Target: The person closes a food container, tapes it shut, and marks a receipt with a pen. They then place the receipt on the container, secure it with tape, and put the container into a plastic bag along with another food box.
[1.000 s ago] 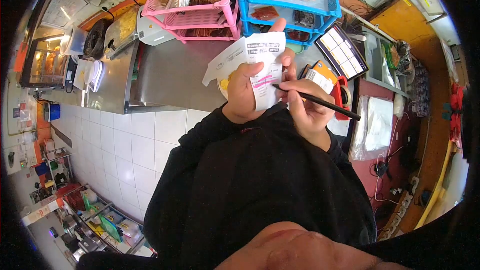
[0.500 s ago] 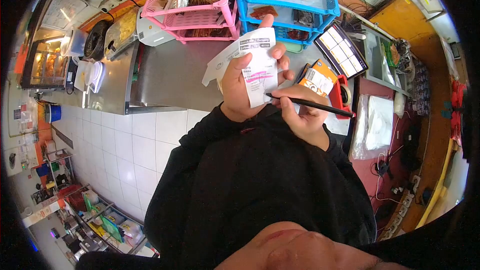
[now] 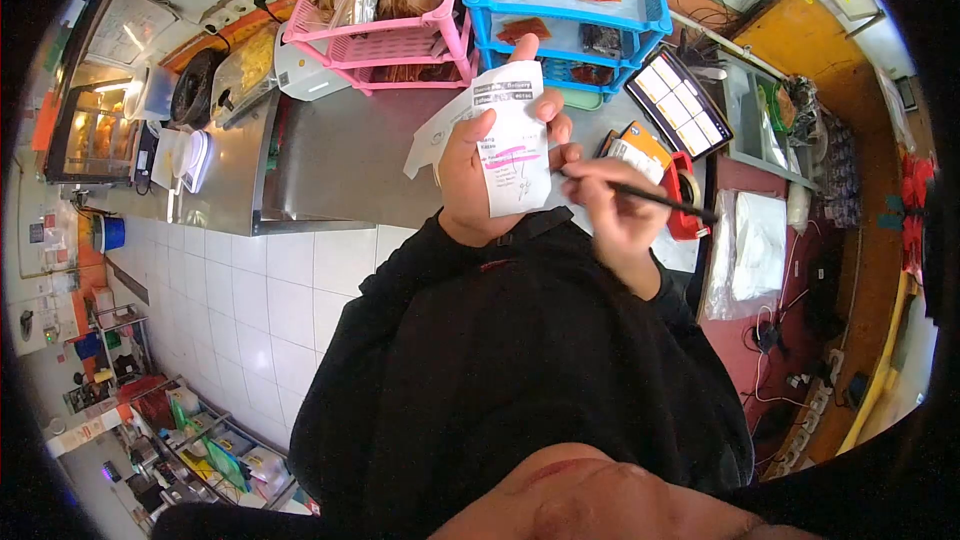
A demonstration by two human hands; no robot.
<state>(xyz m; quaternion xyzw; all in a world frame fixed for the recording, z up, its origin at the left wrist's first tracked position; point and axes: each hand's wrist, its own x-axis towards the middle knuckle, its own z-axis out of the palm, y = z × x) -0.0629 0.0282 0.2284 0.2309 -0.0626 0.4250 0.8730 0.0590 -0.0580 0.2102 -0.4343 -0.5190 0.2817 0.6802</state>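
Note:
My left hand [image 3: 468, 175] is closed around a printed paper receipt [image 3: 512, 155], thumb in front and fingers curling round its right edge. A pink highlighter stripe crosses the slip, with dark handwritten marks below it. Behind it, another strip of white paper [image 3: 440, 132] sticks out to the left. A slim black pen [image 3: 655, 197] is pinched in my right hand [image 3: 622, 220], just right of the receipt. The pen's tip, near my left fingers, is apart from the writing and slightly blurred.
Beyond my hands, a pink tiered basket [image 3: 375, 32] and a blue tiered rack [image 3: 570, 25] hold packets. To the right are a tablet [image 3: 680, 100], an orange box [image 3: 640, 148] and a red tape dispenser [image 3: 685, 195]. A steel counter [image 3: 345, 150] runs left.
My right hand has drawn the pen off the receipt, to the right and slightly up. More handwritten marks now show on the slip. My left hand has barely moved.

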